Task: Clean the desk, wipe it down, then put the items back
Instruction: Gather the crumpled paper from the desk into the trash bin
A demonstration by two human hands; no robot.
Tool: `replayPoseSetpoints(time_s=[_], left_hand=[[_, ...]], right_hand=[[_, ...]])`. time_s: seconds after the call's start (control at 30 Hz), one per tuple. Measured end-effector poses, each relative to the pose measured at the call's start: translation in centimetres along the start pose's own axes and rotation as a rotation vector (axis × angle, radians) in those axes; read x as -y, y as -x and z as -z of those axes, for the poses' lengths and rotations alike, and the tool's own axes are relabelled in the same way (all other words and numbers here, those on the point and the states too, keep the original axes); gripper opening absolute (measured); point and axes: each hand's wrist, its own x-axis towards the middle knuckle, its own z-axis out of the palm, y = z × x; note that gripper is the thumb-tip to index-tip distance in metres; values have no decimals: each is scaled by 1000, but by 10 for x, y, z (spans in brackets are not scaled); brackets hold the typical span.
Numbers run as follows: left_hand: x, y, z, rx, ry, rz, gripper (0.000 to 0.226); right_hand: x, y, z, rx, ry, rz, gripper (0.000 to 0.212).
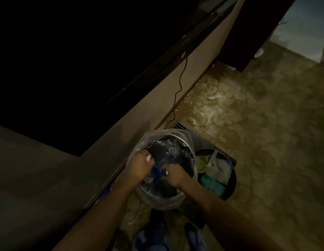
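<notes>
I see the round bin (183,193), lined with clear plastic, on the floor by the wall, blue wrappers (158,172) at its mouth.

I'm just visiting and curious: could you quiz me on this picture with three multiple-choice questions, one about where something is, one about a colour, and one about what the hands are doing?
1. Where does the round bin lined with a clear plastic bag stand?
A. on the desk
B. on the patterned floor beside the wall
C. on a chair

2. What colour is the folded cloth in the dark caddy to the right of the bin?
A. red
B. teal green
C. white

3. What are the two hands doing?
A. hanging idle at the sides
B. reaching into the bin's mouth, holding small scraps
C. wiping the wall

Answers:
1. B, the bin sits on the floor next to the wall's base.
2. B, the cloth nearest the viewer in the caddy looks teal.
3. B, the left hand pinches a white scrap and the right hand grips something blue over the bag's opening.
</notes>
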Motion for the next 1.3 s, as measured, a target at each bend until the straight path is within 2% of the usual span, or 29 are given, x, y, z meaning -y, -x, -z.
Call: replayPoseSetpoints(time_s=[0.07, 0.17, 0.3, 0.4, 0.5, 0.57, 0.63, 0.73, 0.83, 0.97, 1.07, 1.3], left_hand=[[3, -8, -8, 29, -57, 12, 4], [3, -16, -21, 24, -61, 28, 18], [6, -22, -34, 9, -10, 5, 19], [8, -23, -42, 10, -59, -19, 29], [11, -15, -41, 54, -229, 1, 42], [9, -10, -36, 71, -264, -8, 46], [1, 0, -28, 54, -261, -35, 47], [-16, 15, -13, -9, -251, -82, 43], [-29, 38, -2, -90, -281, -130, 40], [-51, 95, -1, -159, -323, -104, 42], [-58, 152, -13, -180, -363, -66, 45], [-49, 295, -41, -262, -370, 31, 44]], right_hand=[[-6, -9, -3, 19, -19, -70, 32], [-17, -18, -4, 25, -3, -132, 38], [-25, -24, -10, -104, 22, -86, 54], [-26, -27, -10, -157, 33, -68, 56], [-27, -22, -4, -61, 95, -77, 74], [-26, -14, 4, 0, 138, -69, 89], [-25, 1, 15, 6, 165, -23, 94], [-24, 26, 33, -53, 160, 80, 92], [-20, 63, 54, -121, 114, 152, 81], [-24, 121, 68, -197, 132, 228, 67], [-36, 170, 60, -237, 194, 289, 69], [-45, 258, 8, -189, 384, 390, 65]])
